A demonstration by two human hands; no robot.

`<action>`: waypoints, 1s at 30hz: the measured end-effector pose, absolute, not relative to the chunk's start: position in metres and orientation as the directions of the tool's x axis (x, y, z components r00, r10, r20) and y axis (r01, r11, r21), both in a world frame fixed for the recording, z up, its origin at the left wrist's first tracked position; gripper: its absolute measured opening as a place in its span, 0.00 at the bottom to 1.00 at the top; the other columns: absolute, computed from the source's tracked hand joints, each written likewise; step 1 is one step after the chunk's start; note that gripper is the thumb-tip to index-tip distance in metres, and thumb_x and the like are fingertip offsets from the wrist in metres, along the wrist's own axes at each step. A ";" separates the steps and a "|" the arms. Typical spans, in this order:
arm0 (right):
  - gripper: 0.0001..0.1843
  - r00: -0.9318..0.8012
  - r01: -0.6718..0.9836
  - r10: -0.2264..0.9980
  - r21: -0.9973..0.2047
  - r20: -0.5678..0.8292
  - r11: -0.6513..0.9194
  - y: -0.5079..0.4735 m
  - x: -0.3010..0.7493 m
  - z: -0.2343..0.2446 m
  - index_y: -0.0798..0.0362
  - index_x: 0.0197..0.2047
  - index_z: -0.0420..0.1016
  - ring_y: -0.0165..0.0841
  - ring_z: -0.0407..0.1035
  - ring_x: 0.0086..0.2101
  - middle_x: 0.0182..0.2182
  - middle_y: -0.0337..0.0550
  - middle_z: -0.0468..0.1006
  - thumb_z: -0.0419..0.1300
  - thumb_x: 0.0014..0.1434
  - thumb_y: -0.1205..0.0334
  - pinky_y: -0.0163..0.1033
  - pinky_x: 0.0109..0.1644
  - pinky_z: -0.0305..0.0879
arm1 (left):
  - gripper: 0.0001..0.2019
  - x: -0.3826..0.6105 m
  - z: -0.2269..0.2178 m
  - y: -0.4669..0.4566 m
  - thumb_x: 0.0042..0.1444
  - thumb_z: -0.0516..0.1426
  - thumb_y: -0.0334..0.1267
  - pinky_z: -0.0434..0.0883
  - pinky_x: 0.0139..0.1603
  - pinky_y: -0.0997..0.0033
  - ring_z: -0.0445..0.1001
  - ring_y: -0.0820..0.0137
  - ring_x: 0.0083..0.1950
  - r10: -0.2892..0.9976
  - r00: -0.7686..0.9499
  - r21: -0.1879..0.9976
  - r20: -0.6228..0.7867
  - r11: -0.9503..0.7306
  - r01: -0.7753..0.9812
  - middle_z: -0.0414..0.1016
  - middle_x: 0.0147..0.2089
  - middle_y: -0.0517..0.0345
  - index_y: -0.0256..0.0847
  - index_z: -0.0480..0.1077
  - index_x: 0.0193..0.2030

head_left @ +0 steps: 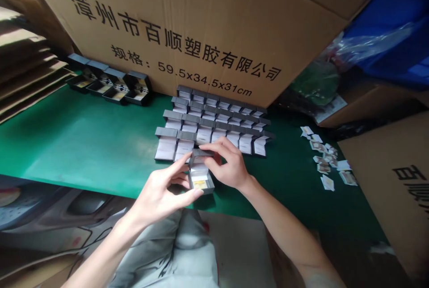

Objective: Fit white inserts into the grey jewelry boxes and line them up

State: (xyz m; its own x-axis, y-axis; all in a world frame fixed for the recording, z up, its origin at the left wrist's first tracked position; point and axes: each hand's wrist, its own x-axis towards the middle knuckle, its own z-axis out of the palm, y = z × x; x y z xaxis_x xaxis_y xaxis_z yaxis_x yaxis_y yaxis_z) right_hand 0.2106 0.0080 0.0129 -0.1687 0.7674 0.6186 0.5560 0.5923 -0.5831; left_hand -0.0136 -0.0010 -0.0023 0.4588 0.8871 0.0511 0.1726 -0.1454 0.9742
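- So, right hand [228,165] pinches the lid edge of an open grey jewellery box [199,176], propping the lid upright.
- Left hand [164,194] is just beside the box, fingers curled, thumb near its base; cannot tell if gripping.
- Box is on the green mat [83,140], just in front of rows of open boxes [214,122], lids back so white inserts show.

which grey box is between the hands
The open grey box between the left hand and right hand. It sits nearest the person, in front of the rows of open boxes, and no other box is touched.
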 end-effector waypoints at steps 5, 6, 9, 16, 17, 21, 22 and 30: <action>0.10 -0.194 0.524 0.815 -0.645 0.546 0.556 0.010 0.212 0.013 0.47 0.50 0.81 0.31 0.74 0.28 0.37 0.41 0.85 0.63 0.65 0.63 0.38 0.36 0.77 | 0.43 -0.012 0.001 -0.001 0.52 0.71 0.50 0.84 0.44 0.63 0.81 0.66 0.36 0.893 0.449 0.978 0.012 -0.103 0.179 0.82 0.45 0.53 0.43 0.68 0.74; 0.09 -0.198 0.517 0.822 -0.655 0.534 0.550 0.010 0.212 0.013 0.47 0.48 0.81 0.31 0.74 0.27 0.37 0.41 0.85 0.63 0.65 0.62 0.37 0.36 0.76 | 0.43 -0.012 0.001 -0.001 0.52 0.71 0.50 0.84 0.44 0.63 0.81 0.66 0.36 0.893 0.450 0.978 0.014 -0.106 0.179 0.82 0.45 0.53 0.44 0.68 0.74; 0.05 -0.200 0.527 0.842 -0.670 0.501 0.523 0.010 0.211 0.013 0.48 0.42 0.80 0.31 0.73 0.26 0.33 0.39 0.84 0.62 0.65 0.62 0.36 0.33 0.74 | 0.42 -0.013 0.001 -0.001 0.52 0.70 0.50 0.83 0.45 0.63 0.80 0.66 0.36 0.888 0.459 0.975 0.021 -0.119 0.186 0.82 0.45 0.53 0.43 0.68 0.74; 0.05 -0.200 0.588 0.834 -0.618 0.513 0.522 0.008 0.212 0.009 0.48 0.38 0.79 0.30 0.69 0.23 0.26 0.37 0.80 0.61 0.64 0.62 0.35 0.28 0.69 | 0.42 -0.013 0.003 -0.001 0.52 0.70 0.48 0.83 0.48 0.60 0.82 0.63 0.40 0.868 0.495 0.975 0.019 -0.126 0.183 0.83 0.45 0.53 0.41 0.68 0.73; 0.05 -0.210 0.590 0.824 -0.604 0.526 0.535 0.008 0.213 0.008 0.49 0.39 0.80 0.30 0.70 0.23 0.27 0.38 0.81 0.62 0.65 0.62 0.35 0.29 0.70 | 0.42 -0.013 0.003 -0.001 0.52 0.71 0.48 0.83 0.48 0.60 0.83 0.63 0.41 0.871 0.491 0.975 0.018 -0.125 0.186 0.83 0.45 0.52 0.41 0.68 0.73; 0.09 -0.227 0.636 0.811 -0.549 0.538 0.542 0.014 0.217 0.008 0.48 0.47 0.83 0.29 0.70 0.22 0.27 0.37 0.82 0.63 0.66 0.59 0.35 0.31 0.71 | 0.42 -0.012 0.003 0.000 0.53 0.71 0.51 0.84 0.49 0.58 0.82 0.61 0.41 0.892 0.452 0.968 0.008 -0.121 0.222 0.83 0.45 0.52 0.41 0.69 0.72; 0.11 -0.233 0.655 0.811 -0.530 0.537 0.539 0.015 0.219 0.009 0.48 0.50 0.83 0.29 0.70 0.22 0.25 0.37 0.81 0.63 0.66 0.57 0.34 0.31 0.71 | 0.42 -0.012 0.003 0.001 0.52 0.71 0.52 0.84 0.49 0.57 0.83 0.60 0.41 0.896 0.444 0.965 0.009 -0.125 0.232 0.83 0.45 0.51 0.41 0.69 0.72; 0.26 -0.249 0.737 0.729 -0.364 0.637 0.569 -0.004 0.263 0.044 0.48 0.62 0.80 0.28 0.66 0.20 0.21 0.31 0.76 0.64 0.63 0.49 0.34 0.29 0.69 | 0.44 -0.011 -0.003 0.007 0.52 0.71 0.57 0.84 0.51 0.55 0.84 0.56 0.43 0.898 0.440 0.954 0.009 -0.139 0.265 0.85 0.47 0.49 0.41 0.68 0.72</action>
